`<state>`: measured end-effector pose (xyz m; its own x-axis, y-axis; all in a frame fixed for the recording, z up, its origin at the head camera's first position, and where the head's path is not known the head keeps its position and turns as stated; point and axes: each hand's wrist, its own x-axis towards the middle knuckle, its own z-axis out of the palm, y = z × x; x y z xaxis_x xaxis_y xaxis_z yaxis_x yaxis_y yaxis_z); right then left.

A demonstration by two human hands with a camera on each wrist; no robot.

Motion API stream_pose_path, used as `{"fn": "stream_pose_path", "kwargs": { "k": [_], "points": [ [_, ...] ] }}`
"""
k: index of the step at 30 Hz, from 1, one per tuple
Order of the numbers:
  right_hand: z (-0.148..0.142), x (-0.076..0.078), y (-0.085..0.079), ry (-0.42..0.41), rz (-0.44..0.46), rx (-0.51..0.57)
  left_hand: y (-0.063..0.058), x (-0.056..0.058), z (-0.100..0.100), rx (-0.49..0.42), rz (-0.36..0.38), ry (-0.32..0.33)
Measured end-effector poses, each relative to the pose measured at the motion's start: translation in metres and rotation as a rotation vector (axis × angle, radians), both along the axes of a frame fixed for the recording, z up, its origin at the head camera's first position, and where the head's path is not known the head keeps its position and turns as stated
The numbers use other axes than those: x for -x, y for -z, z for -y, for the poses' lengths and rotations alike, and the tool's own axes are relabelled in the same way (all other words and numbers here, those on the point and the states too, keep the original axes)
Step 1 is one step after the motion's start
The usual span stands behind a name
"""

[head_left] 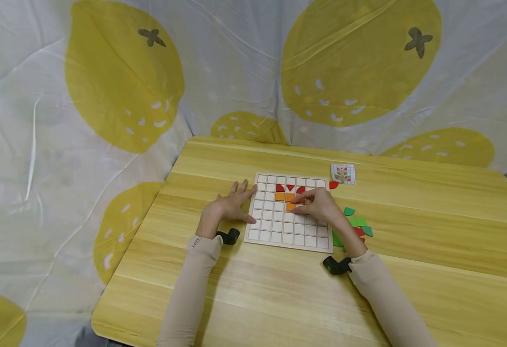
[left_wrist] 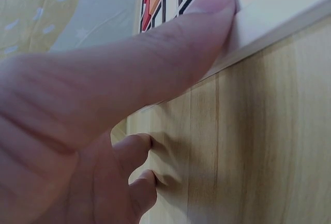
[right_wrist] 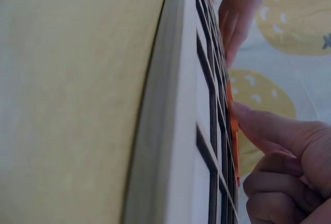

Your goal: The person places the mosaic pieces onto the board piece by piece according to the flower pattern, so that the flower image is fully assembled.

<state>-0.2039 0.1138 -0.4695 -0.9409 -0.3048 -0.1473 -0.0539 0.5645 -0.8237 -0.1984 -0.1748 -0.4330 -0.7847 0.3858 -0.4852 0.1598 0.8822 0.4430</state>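
A pale grid board (head_left: 265,234) lies flat on the table. My left hand (head_left: 231,205) spreads its fingers at the board's left edge, with the thumb (left_wrist: 209,14) resting on the rim. My right hand (head_left: 320,205) is over the board, its thumb and index finger pinching an orange square tile (head_left: 290,206) set in the grid's middle column. The right wrist view shows the thumb touching the orange tiles (right_wrist: 232,113); the other fingers are curled. Above them sit red pieces: two rounded ones at the sides and a red triangle (head_left: 290,188). My right hand partly hides the orange row.
A small printed pattern card (head_left: 343,174) lies beyond the board's right corner, with a red rounded piece (head_left: 333,185) beside it. Several green and red pieces (head_left: 359,221) are heaped right of the board, partly behind my right forearm. A lemon-print cloth (head_left: 236,72) hangs behind the table.
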Motion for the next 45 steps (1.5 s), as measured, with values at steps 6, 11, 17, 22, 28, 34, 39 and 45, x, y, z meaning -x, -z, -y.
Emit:
{"fn": "stream_pose_path", "kwargs": {
  "k": [6, 11, 17, 22, 28, 34, 39, 45],
  "points": [
    [0.007, 0.000, 0.000, -0.003, 0.000, -0.017, 0.001, 0.000, 0.001, 0.001, 0.004, -0.001],
    [0.006, 0.002, -0.003, -0.017, -0.013, 0.000, 0.002, 0.000, 0.002, -0.003, 0.000, 0.000],
    [-0.014, 0.005, -0.008, 0.015, -0.020, 0.031, 0.002, 0.001, 0.001, -0.012, -0.002, 0.001],
    [-0.038, 0.010, -0.010, 0.066, -0.035, 0.023, 0.002, 0.000, 0.001, -0.015, 0.003, 0.001],
    [-0.067, 0.014, -0.009, 0.169, 0.006, 0.058, 0.003, 0.000, 0.002, -0.011, 0.002, -0.001],
    [-0.088, 0.020, -0.004, 0.210, 0.051, 0.056, 0.003, 0.001, 0.002, -0.008, 0.001, 0.004],
    [-0.093, 0.025, -0.002, 0.219, 0.066, 0.034, 0.003, 0.001, 0.002, -0.009, 0.001, 0.007],
    [-0.093, 0.028, -0.003, 0.222, 0.059, -0.009, 0.004, 0.002, 0.002, -0.012, 0.001, 0.013]
  ]
}}
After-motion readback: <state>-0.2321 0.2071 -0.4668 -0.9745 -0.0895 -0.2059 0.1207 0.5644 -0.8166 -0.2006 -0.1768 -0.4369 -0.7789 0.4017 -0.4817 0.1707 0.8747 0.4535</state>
